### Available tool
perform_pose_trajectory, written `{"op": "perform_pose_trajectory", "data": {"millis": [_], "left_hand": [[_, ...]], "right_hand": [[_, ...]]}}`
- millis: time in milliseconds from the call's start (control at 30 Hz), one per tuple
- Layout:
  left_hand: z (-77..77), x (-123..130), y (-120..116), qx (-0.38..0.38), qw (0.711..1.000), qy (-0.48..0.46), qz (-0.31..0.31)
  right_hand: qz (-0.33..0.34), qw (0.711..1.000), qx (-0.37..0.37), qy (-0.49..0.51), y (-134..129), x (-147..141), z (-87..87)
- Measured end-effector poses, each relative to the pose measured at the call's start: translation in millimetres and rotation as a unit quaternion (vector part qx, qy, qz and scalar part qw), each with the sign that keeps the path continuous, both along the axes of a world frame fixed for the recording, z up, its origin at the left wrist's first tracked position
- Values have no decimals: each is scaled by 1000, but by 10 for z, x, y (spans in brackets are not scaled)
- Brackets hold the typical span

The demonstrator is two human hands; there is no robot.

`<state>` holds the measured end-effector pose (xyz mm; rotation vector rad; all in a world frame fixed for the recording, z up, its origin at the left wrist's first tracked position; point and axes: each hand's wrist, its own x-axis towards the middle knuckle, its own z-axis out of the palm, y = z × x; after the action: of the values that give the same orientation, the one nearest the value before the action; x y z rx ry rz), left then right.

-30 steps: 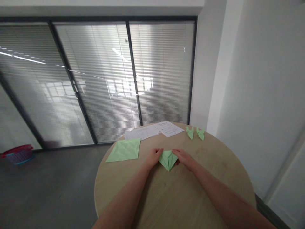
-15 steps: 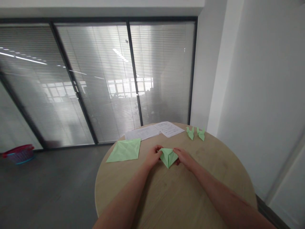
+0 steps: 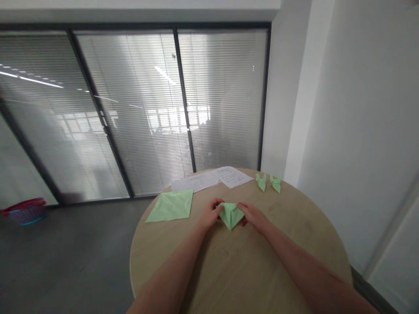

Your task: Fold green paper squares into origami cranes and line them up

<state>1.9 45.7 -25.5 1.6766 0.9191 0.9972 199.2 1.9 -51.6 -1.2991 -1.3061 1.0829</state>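
The folded green paper lies between the two hands, with the left hand at its 9 o'clock and the right hand at its 3 o'clock; both touch it, so neither is nearer. Its narrow tip points to 6 o'clock, towards the person, and its centre crease runs from 12 to 6, though which way it is longer is hard to tell. The left fingers pinch one upper corner, thumb on top, and the right fingers grip the opposite one, their undersides partly hidden. From the folded paper, the flat green sheet lies at 10 o'clock, the printed sheets at 12, and two small folded figures at 1 to 2 o'clock on the round table
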Motion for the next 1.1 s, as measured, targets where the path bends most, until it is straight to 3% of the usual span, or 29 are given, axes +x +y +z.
{"op": "perform_pose_trajectory", "data": {"millis": [333,567,933,1100], "left_hand": [[-17,-13,43,56,998,35,1],[-11,-16,43,32,999,37,10],[-40,-41,96,93,990,89,55],[-19,-54,104,106,985,110,84]], "right_hand": [[-18,999,-15,23,-1,-12,3],[-15,999,-17,26,9,-16,2],[-1,1000,-8,18,-44,-29,55],[-26,999,14,14,-71,-34,69]]}}
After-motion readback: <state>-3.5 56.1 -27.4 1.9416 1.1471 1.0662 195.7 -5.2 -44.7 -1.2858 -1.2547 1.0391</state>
